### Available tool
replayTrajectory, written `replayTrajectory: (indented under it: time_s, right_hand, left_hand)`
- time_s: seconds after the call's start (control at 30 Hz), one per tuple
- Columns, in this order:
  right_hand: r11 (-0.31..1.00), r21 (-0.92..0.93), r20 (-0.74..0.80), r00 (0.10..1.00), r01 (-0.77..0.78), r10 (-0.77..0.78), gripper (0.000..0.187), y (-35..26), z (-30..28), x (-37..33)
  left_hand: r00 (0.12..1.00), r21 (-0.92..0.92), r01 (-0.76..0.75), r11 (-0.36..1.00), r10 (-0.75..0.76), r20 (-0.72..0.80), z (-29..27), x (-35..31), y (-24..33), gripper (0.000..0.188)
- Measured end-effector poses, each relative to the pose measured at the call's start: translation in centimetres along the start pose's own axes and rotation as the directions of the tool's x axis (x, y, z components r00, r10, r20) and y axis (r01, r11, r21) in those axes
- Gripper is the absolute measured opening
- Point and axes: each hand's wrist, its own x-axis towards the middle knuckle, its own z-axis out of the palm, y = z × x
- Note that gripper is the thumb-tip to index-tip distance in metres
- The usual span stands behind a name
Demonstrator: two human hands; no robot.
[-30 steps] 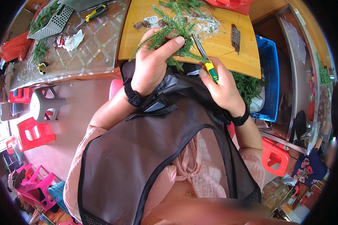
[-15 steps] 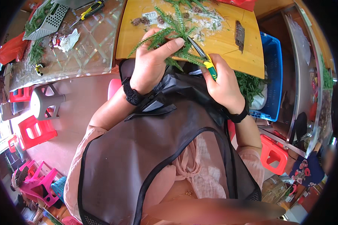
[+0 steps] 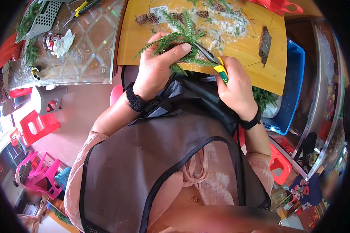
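Over the near edge of the yellow table, my left hand (image 3: 157, 64) pinches a green artificial pine sprig (image 3: 178, 37) between thumb and fingers. Its needled branches fan out above and to both sides of the hand. My right hand (image 3: 237, 87) is wrapped around the yellow and green handles of long-nosed pliers (image 3: 210, 58). Their jaws reach into the middle of the sprig, close to my left thumb tip. Whether the jaws grip a stem cannot be made out. Several small brown pine cones (image 3: 142, 18) lie on the table beyond the sprig.
White flakes are scattered over the yellow table (image 3: 144, 50), and a strip of bark (image 3: 265, 44) lies at its right. A blue crate (image 3: 291, 93) with greenery stands to the right. On the glass-topped table at left are a grey basket (image 3: 44, 21) and other pliers (image 3: 81, 9).
The view has shifted, so the tables and crate sit differently in it. Both hands keep their holds on the sprig and the pliers, with the pliers' jaws still at the sprig's centre.
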Motion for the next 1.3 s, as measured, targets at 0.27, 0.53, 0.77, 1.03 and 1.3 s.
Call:
replayTrajectory:
  time_s: [0.27,0.53,0.77,1.03,1.3]
  right_hand:
    - [0.999,-0.017,0.062,0.997,-0.042,0.043,0.034,0.9,0.3,0.6]
    - [0.990,0.138,-0.010,0.999,-0.031,0.032,0.034,1.1,-0.7,0.5]
    - [0.964,-0.202,0.010,0.985,0.173,-0.174,0.045,0.8,-2.1,0.9]
    - [0.919,-0.292,0.061,0.964,0.264,-0.258,0.047,0.9,-3.6,1.3]
    - [0.943,-0.232,0.104,0.970,0.239,-0.220,0.042,1.8,-2.9,1.3]
  left_hand:
    - [0.998,-0.070,0.070,0.995,-0.069,0.012,-0.2,0.3,0.3,0.021]
    - [0.985,-0.102,0.173,0.980,-0.170,0.034,-0.3,0.2,0.9,0.018]
    - [0.961,-0.071,0.253,0.965,-0.243,0.133,-0.9,0.0,1.9,0.019]
    - [0.928,-0.065,0.340,0.938,-0.324,0.187,-1.1,0.2,2.4,0.021]
    - [0.980,0.057,0.189,0.980,-0.192,0.054,-0.4,-0.4,2.1,0.021]
